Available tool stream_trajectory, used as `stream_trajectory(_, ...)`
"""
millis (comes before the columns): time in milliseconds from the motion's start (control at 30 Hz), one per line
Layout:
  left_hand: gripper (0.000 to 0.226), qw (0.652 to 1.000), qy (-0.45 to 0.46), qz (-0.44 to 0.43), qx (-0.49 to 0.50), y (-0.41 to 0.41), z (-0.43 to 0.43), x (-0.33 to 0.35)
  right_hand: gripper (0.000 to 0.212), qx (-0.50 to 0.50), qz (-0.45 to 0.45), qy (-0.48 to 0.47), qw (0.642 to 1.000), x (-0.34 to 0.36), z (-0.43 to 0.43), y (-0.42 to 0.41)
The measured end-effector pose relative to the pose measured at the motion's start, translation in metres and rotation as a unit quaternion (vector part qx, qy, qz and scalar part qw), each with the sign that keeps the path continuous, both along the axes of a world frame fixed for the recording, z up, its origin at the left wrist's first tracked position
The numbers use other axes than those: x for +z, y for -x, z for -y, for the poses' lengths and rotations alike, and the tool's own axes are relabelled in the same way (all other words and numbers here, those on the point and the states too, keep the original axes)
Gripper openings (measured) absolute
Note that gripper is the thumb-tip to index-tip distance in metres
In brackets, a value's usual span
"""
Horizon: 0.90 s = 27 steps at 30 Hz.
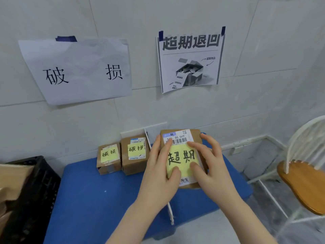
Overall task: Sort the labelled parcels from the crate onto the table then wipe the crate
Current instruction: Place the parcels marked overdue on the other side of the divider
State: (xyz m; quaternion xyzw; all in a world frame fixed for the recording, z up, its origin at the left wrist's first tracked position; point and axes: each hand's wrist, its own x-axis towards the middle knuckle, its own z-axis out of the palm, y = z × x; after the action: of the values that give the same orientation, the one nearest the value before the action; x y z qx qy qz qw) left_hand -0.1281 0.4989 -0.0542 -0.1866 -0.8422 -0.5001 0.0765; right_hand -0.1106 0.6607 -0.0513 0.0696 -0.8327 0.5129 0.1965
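Note:
A brown parcel (pixel 182 138) with a barcode label and a yellow note reading 超期 is over the right section of the blue table (pixel 98 199). My left hand (pixel 158 173) grips its left edge and my right hand (pixel 209 166) its right edge, fingers spread over the note. Two smaller brown parcels (pixel 109 158) (pixel 135 154), each with a yellow 破损 note, stand side by side on the left section near the wall. A white divider (pixel 170 213) splits the table. The black crate (pixel 33 191) sits at the left edge with cardboard inside.
Two paper signs are taped to the tiled wall: 破损 (pixel 77 71) over the left section, 超期退回 (pixel 190 59) over the right. A white metal chair with a wooden seat (pixel 302 185) stands to the right of the table.

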Motion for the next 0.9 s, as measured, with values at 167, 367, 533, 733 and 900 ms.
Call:
stream_trajectory(167, 0.069, 0.995, 0.078, 0.041, 0.043, 0.057, -0.040, -0.027, 0.046, 0.038, 0.058, 0.025, 0.997, -0.034, -0.042, 0.067)
stream_trajectory(367, 0.070, 0.965, 0.170, 0.191, 0.057, 0.126, -0.075, -0.083, 0.047, 0.066, 0.146, 0.035, 0.986, -0.110, -0.069, 0.137)
stream_trajectory(533, 0.071, 0.932, 0.171, 0.312, 0.062, 0.159, -0.085, -0.132, 0.054, 0.086, 0.224, 0.008, 0.971, -0.164, -0.071, 0.169)
stream_trajectory(733, 0.066, 0.933, 0.217, 0.276, 0.077, 0.170, -0.086, -0.152, 0.046, 0.109, 0.194, -0.056, 0.973, -0.184, -0.077, 0.180)
stream_trajectory(900, 0.053, 0.920, 0.291, 0.245, 0.098, 0.164, -0.092, -0.151, 0.045, 0.135, 0.190, -0.085, 0.969, -0.191, -0.079, 0.176)
